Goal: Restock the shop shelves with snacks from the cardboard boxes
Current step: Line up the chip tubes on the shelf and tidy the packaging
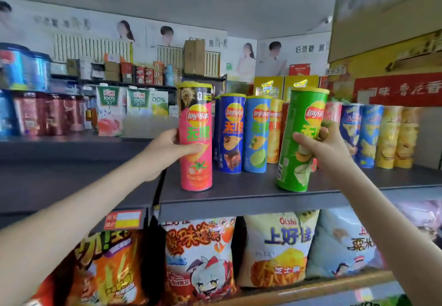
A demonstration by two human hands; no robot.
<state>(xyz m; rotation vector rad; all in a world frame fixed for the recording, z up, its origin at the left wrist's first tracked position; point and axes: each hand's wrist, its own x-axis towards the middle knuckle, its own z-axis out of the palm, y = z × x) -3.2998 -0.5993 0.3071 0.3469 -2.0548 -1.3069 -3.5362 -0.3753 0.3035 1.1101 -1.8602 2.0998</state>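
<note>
Pink can, gripped at mid-height by the left hand, stands near the front of the shelf, and the green can, gripped by the right hand, sits tilted further right; set both bases flat, then slide each back against the row of cans, logos forward.

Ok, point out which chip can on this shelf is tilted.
The green can, gripped by the right hand: its top leans right, while the pink can in the left hand and the cans behind stand upright.
</note>
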